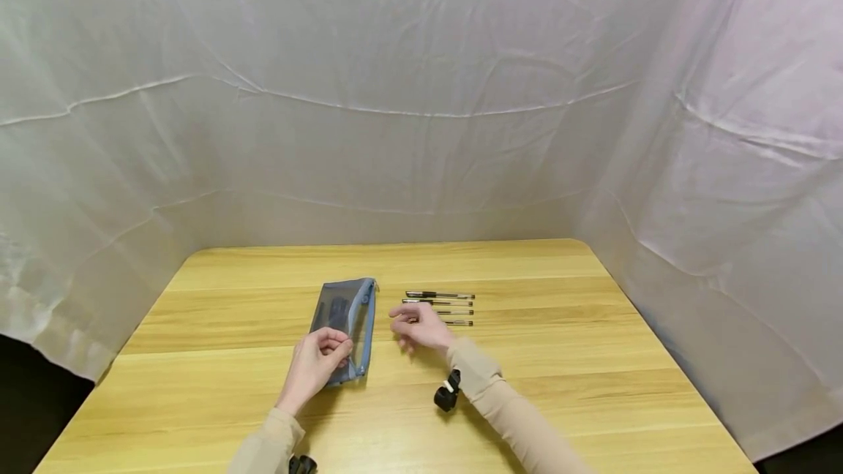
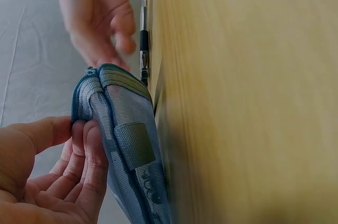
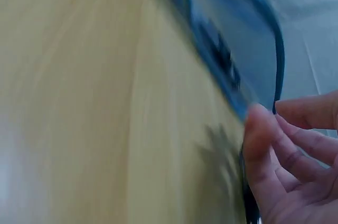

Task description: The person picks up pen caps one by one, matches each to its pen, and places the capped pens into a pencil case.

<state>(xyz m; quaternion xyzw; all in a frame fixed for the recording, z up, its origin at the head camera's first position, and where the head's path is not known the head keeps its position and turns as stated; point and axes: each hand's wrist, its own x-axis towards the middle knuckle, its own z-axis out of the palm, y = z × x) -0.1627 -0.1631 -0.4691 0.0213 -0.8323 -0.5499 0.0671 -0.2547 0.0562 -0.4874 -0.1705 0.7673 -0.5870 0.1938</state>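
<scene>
My left hand [image 1: 315,362] pinches the near rim of a blue mesh zip pouch [image 1: 337,292] between thumb and fingers. The pouch's mouth gapes toward the right, and dark items show inside through the mesh. To the right of that opening, my right hand [image 1: 424,328] hovers with its fingers loosely bent and nothing between them. Several black-and-clear gel pens [image 1: 454,296] lie in a row on the table, partly covered by the right hand. In the left wrist view one pen [image 2: 143,39] shows beyond the pouch.
The wooden table [image 1: 560,357] carries the pouch and pens near its middle. Pale cloth [image 1: 421,152] hangs behind the table and along both sides. A black wrist camera [image 1: 446,395] sits at the right cuff.
</scene>
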